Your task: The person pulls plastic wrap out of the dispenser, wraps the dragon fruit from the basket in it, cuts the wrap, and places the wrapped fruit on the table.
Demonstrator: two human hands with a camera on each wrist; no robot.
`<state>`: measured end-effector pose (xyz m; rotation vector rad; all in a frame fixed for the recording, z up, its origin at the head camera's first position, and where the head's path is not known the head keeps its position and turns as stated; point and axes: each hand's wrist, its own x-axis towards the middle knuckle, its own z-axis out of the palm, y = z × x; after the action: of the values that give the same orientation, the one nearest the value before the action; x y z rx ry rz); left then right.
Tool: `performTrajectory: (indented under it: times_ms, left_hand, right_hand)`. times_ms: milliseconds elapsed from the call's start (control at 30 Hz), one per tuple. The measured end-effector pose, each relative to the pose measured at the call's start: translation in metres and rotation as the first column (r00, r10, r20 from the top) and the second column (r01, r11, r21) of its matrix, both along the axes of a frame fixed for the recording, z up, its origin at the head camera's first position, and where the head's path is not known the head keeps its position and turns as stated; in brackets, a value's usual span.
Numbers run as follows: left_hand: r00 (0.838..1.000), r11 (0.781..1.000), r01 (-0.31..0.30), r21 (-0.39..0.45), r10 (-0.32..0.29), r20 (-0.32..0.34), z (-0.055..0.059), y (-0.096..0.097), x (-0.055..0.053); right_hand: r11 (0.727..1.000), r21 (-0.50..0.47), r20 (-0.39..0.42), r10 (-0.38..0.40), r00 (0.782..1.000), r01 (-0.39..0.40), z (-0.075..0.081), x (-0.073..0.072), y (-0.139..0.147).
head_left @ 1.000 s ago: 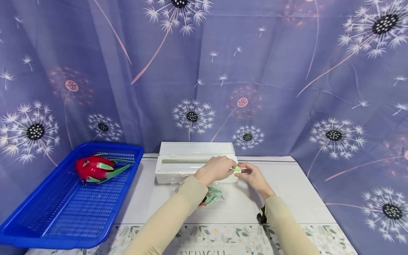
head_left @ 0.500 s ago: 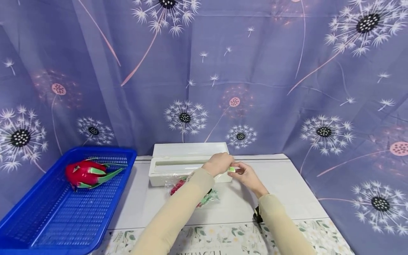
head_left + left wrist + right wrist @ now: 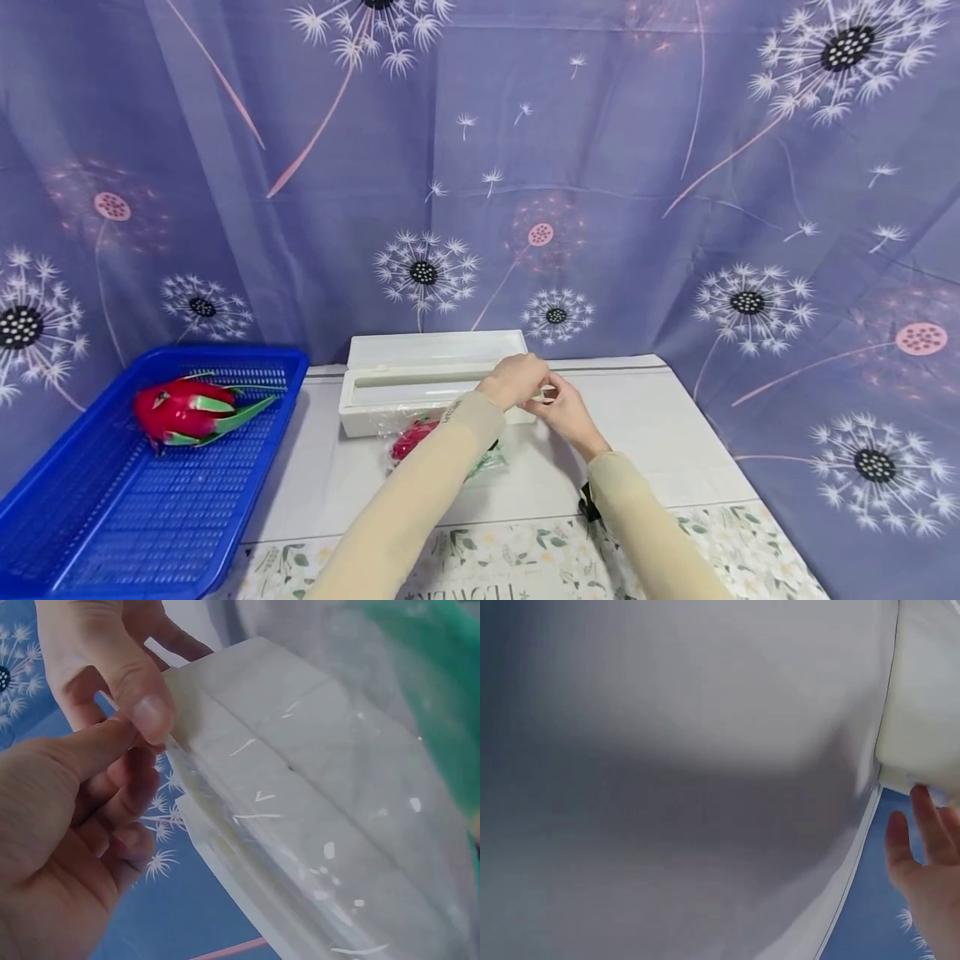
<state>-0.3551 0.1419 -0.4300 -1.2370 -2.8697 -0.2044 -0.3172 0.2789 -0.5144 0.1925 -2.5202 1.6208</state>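
Observation:
At the back of the table stands a white cling film dispenser [image 3: 360,410] with its lid [image 3: 438,348] raised and a pale roll [image 3: 412,392] inside. My left hand [image 3: 516,380] reaches across its front to the right end. There its thumb and fingers pinch at a small pale green and white slider [image 3: 538,397], mostly hidden. The right hand [image 3: 567,414] meets it from the other side, thumb and index finger on the same piece. In the left wrist view both thumbs overlap at the box corner. Clear film [image 3: 330,787] spreads over a red and green dragon fruit [image 3: 412,438], partly behind my left sleeve.
To the left, a blue plastic basket [image 3: 255,492] holds another red dragon fruit [image 3: 183,410] with green leaf tips. A floral-patterned cloth [image 3: 540,550] covers the table's near part. Behind the dispenser hangs a purple curtain [image 3: 480,100] with dandelion prints.
The view has swung right, so everything sits further left. More of the wrapped dragon fruit shows beside my left sleeve. The slider's bright green is now mostly covered by fingers at the dispenser's right end.

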Motion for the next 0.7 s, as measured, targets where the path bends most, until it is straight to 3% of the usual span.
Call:
performTrajectory:
  times_ms: [200,367,500,700]
  left_hand:
    - [0.999,1.0,0.004,-0.006,-0.004,-0.035,-0.003,-0.001,0.001]
    - [0.998,1.0,0.002,-0.022,-0.004,-0.06,-0.004,-0.002,0.003]
    - [0.998,0.999,-0.004,-0.04,0.002,-0.061,-0.002,-0.003,0.003]
    - [1.0,0.999,-0.006,-0.035,0.005,-0.019,0.001,-0.006,0.005]
  right_hand:
    - [1.0,0.014,-0.062,-0.004,0.998,0.005,-0.002,0.001,-0.006]
    - [0.999,-0.003,-0.122,0.053,0.991,-0.054,0.013,0.01,-0.012]
    - [0.998,-0.007,-0.111,0.067,0.992,-0.068,0.022,0.017,-0.014]
    - [0.999,-0.002,-0.101,0.054,0.993,-0.054,0.021,0.018,-0.013]
